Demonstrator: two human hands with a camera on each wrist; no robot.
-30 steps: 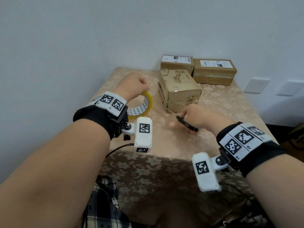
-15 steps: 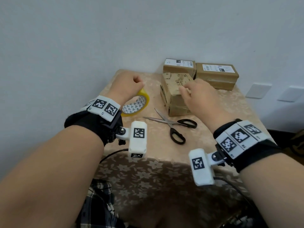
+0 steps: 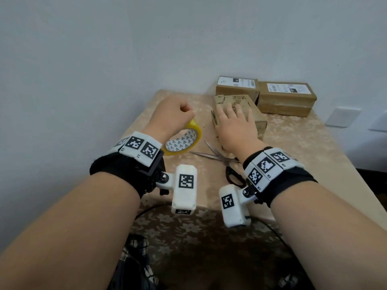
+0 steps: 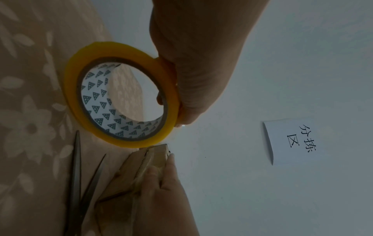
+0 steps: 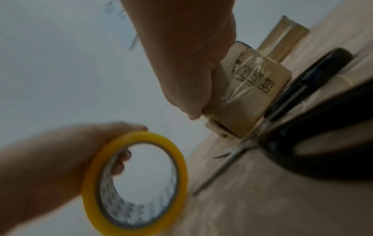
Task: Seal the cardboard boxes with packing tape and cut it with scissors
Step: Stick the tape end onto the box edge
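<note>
The near box [image 3: 234,105] sat mid-table with tape already on it. The right hand [image 3: 234,126] lay flat on top, pressing. The left hand [image 3: 171,116] gripped the tape roll [image 3: 184,139]. The scissors [image 3: 219,160] lay down. Two boxes [image 3: 287,97] behind looked sealed, so little seemed left.

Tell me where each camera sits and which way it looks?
Head: worn on the head, looking down at the table; both forearms and hands show.
Left wrist: looks along the left hand gripping the tape roll.
Right wrist: looks along the right hand flat on the box.
All three views share the roll, box and scissors.
</note>
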